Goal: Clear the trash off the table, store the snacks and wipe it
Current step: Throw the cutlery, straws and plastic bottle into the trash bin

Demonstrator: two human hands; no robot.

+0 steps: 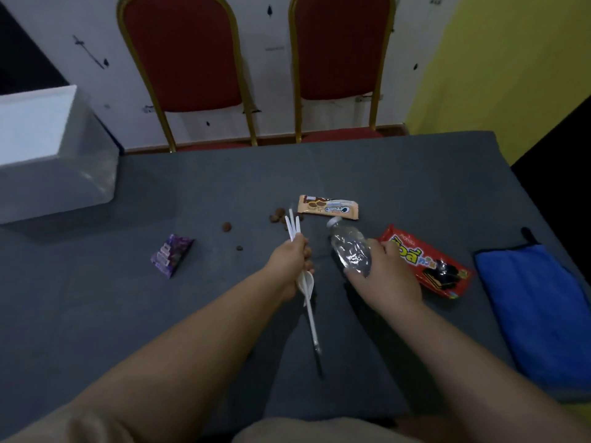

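Far left: clear plastic storage box [57, 174] with a white lid, standing on the left edge of the grey-covered desk [224, 314]. Right of it, well apart: small purple snack pack [171, 254], lying on the desk. Further right: brown crumbs [227, 226] scattered across the desk's middle, some just beside the tips of the cutlery.

Centre: left hand [292, 266], grip clamped round a bundle of white plastic cutlery [305, 282]; handles protruding past the knuckles toward the far side, spoon bowl visible below the palm, one long white stem reaching back toward the near edge. Whether the bundle touches the desk cannot be told.

Beyond the hands: tan cream-biscuit packet [328, 208], lying flat, label upside down from this viewpoint, near the bottle's cap.

Right of centre: right hand [383, 276], grip closed round the lower body of a clear plastic bottle [350, 249]; white cap pointing away from the person, bottle tilted and crumpled-looking.

Just right of that hand: red wafer packet [428, 263], lying flat on the desk, partly hidden by the fingers. Further right, apart from the packet: blue microfibre cloth [537, 308] with black trim, spread along the right edge of the desk.

Background, left to right: two red padded chairs [188, 59] with gold frames against a marked white wall [271, 75]; yellow wall [511, 59] at far right.
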